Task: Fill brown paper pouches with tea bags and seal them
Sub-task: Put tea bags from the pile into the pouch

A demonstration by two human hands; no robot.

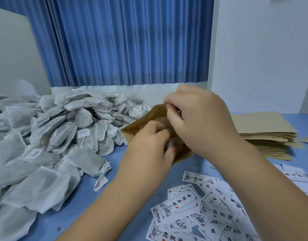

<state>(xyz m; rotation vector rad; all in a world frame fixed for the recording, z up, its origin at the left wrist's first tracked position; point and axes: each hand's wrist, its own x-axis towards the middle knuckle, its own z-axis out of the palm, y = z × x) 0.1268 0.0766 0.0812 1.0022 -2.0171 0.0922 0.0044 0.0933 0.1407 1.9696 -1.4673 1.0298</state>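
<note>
Far left: a loose heap of grey-white mesh tea bags [50, 136], some with strings and small paper tags. The heap runs off the left and bottom edges, so we cannot see how far it goes. It lies on a blue tabletop [90, 213]. Behind it hangs a pleated blue curtain [123, 40].

Centre: the left hand [149, 150] sits on the near face of an open brown paper pouch [146, 119], which is held tilted above the tabletop, just right of the heap. Its grip is closed on the pouch, fingers curled over the paper; the thumb is hidden. A pale scrap shows under the fingertips. We cannot tell whether it is a tea bag.

The right hand [198, 115] is higher and covers most of the pouch's right half. Its grip pinches the pouch's upper edge between thumb and fingertips. The pouch's mouth and inside are hidden from us.

Lower right: scattered white printed paper labels [202, 211] overlap one another and are cut off at the bottom edge.

Far right: a stack of flat brown paper pouches [264, 134], partly behind the right forearm. One more brown corner is cut by the frame edge.
</note>
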